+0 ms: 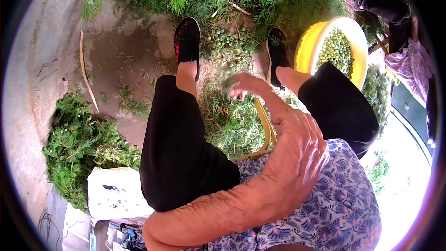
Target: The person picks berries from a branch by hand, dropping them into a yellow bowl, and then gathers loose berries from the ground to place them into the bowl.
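My right hand [248,87] is out in front of me, just above the middle of the frame, over the heap of green sprigs [232,125] that lies between my legs. It is blurred. The fingers point to the left and a little down and are spread loose, with nothing between them that I can make out.

My left hand [299,151] is closer, right of centre, with its back to me. The fingers are curled in, and I cannot tell whether they grip anything.

The heap runs lengthwise from my lap up toward my two black shoes [187,39]. Its sprigs lie every way, so it has no one heading. A yellow bar of my seat [265,128] curves along its right edge.

At the upper right, beside my right knee, a yellow basin [309,46] holds small green berries [337,49].

A white bag [116,188] at the lower left carries dark print too small to read.

The ground [116,51] is bare concrete with damp patches, outdoors in sun, and a pale curb [37,65] curves down the left side. More greens [79,144] are piled at the left and along the top. Another person's patterned cloth [409,60] shows at the right edge
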`<state>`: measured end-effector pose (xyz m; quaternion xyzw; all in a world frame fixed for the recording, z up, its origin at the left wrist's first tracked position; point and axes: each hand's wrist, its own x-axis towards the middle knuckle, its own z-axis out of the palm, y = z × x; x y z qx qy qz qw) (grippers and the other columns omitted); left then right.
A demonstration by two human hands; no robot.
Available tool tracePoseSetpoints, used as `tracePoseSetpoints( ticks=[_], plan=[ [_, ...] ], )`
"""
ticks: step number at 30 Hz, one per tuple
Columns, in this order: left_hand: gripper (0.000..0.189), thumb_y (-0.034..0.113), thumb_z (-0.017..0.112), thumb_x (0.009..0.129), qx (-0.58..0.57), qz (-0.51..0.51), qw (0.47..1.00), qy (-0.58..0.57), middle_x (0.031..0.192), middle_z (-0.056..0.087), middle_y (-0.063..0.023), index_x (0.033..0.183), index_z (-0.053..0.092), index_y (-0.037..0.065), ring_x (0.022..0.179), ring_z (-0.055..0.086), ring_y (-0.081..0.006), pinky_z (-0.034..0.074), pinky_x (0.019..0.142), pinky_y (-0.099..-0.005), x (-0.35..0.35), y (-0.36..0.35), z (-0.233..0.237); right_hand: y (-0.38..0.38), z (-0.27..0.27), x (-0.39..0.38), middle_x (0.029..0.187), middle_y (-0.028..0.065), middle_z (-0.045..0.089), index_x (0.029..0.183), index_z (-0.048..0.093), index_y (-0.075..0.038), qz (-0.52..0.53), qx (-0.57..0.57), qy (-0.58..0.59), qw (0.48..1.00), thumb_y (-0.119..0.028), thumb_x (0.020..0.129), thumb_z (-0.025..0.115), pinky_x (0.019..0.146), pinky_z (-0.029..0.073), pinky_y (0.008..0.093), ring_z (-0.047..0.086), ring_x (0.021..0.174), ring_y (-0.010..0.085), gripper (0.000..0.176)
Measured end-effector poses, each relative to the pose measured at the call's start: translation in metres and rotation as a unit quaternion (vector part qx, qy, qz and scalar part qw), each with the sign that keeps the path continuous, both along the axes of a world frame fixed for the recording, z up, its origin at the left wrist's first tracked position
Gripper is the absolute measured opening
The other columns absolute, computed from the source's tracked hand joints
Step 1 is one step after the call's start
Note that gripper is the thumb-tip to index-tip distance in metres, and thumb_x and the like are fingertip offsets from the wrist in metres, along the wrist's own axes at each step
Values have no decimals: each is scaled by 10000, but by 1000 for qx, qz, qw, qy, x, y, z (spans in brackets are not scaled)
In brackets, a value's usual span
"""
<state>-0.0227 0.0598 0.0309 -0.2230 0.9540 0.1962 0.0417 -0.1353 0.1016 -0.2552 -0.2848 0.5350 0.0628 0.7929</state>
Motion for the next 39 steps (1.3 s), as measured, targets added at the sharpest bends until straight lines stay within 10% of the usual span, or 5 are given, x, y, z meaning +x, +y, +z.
tracePoseSetpoints(
  ticks=[3,5,12,25,39],
  plan=[
    [225,164,532,755,18,-13,1000,-18,706,538,-80,850,622,-19,663,491,-145,336,555,-283,-2,0,2,49,-64,6,900,151,668,1083,624,-24,-24,-53,108,992,-98,790,638,534,554,299,649,606,185,303],
    [229,164,527,765,35,-19,998,-49,723,554,-92,855,621,-26,666,495,-143,340,556,-280,-5,3,0,36,-52,1,719,105,661,950,659,-17,-253,-38,246,935,-88,778,624,440,504,257,637,537,178,189],
    [250,158,525,769,41,-13,998,-48,750,570,-108,890,622,-37,681,505,-152,352,565,-277,-5,1,2,25,-91,-3,717,146,637,834,640,-38,-207,-385,440,784,-138,733,675,578,486,372,616,618,269,146],
    [308,188,513,772,25,-24,997,-66,792,587,-134,934,622,-50,724,531,-166,371,593,-277,-8,3,0,57,-114,4,802,176,594,978,537,1,-195,-286,411,844,-114,708,676,653,457,380,586,727,280,325],
    [283,165,517,791,32,-33,997,-55,764,581,-130,928,624,-58,691,509,-157,362,574,-272,-6,0,1,69,-131,-19,732,86,613,838,613,-30,-246,-364,460,772,-72,712,642,572,479,329,598,631,182,135]
  ],
)
